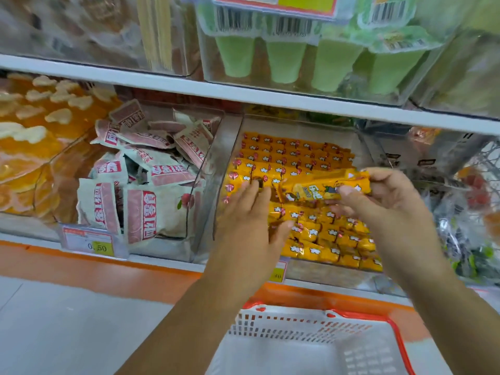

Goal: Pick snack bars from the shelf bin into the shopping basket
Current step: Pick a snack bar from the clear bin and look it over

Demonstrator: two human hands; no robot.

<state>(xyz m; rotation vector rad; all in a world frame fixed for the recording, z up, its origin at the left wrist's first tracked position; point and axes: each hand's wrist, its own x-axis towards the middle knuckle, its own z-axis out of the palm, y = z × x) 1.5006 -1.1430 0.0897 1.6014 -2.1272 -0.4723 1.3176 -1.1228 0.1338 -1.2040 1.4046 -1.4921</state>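
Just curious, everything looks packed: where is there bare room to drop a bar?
Inside the white, red-rimmed plastic basket, between its perforated walls; the grey floor left of it. The clear bin of yellow snack bars is crammed.
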